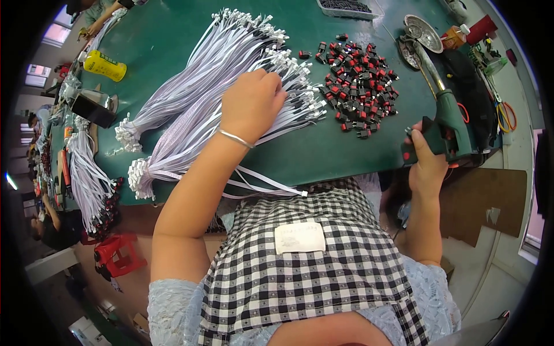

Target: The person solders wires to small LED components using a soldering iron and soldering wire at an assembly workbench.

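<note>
My left hand (252, 104) is closed over a large spread of white flat cables (196, 95). Its fingers curl downward near the dark, plugged ends, and what they pinch is hidden. The cables are bundled at white connectors (138, 176) near the left. My right hand (428, 164) is wrapped round the handle of a dark green heat gun (452, 124) at the table's right edge. Its metal nozzle points away from me. A tiny silvery bit shows by a fingertip, too small to name. Between my hands lies a heap of black-and-red rocker switches (360, 83).
A green table (300, 155) spans the front. Around it are a yellow bottle (105, 66), a black box (93, 109), another cable bundle (86, 173), a clear tray of dark parts (352, 11), metal dishes (424, 33) and orange-handled scissors (508, 117). A person's arm (107, 20) reaches in at the far left.
</note>
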Motion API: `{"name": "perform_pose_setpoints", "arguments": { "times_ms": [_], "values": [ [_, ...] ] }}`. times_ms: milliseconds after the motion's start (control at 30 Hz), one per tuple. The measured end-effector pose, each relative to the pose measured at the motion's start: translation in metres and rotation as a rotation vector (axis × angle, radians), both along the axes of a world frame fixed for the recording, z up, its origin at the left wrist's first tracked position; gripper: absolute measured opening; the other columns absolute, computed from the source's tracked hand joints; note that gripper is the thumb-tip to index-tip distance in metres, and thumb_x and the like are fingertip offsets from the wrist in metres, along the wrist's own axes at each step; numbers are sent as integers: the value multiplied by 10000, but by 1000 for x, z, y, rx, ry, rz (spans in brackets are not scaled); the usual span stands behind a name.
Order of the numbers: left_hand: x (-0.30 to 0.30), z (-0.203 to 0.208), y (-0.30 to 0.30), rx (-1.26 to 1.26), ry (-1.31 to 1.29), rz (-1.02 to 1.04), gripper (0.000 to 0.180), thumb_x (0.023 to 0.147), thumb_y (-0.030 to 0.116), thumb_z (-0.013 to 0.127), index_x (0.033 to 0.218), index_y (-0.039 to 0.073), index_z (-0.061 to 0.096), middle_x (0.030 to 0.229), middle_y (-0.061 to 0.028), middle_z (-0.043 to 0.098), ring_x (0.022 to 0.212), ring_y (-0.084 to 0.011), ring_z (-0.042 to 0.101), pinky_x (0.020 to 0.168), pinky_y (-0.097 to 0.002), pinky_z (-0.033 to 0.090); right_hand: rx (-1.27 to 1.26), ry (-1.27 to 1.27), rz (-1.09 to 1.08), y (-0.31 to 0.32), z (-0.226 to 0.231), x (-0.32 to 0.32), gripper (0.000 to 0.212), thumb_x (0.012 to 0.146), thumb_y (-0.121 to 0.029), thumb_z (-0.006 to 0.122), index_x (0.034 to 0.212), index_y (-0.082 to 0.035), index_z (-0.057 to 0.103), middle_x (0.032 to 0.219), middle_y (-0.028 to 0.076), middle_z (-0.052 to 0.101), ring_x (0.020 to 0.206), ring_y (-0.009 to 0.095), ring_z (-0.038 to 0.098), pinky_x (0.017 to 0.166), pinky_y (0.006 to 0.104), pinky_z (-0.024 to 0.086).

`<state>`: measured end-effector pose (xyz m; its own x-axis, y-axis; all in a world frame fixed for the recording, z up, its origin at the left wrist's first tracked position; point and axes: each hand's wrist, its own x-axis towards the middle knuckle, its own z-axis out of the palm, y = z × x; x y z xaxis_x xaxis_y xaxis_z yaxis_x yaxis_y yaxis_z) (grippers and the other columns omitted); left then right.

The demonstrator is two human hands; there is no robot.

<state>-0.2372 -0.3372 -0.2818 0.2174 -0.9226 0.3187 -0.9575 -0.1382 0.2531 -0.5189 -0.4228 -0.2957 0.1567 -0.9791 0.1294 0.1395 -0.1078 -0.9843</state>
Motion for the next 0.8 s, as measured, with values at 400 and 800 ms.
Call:
{"name": "perform_pose_setpoints", "arguments": {
  "times_ms": [400,800],
  "values": [
    [0,4,12,-124,320,-83,80,713,106,607,757,53,567,742,-83,561,721,-246,552,638,-329,444,165,-89,174,21,-8,11,483,750,46,586,1183,-30,386,988,80,525,864,146,527,767,297,466],
    [-50,-5,55,255,706,-391,339,772,-58,460,1101,20,463,859,-134,580,797,-221,632,686,-280,483,306,-115,418,55,-6,46,486,738,56,549,1172,-33,351,986,124,523,898,181,545,758,325,501]
  ]
}}
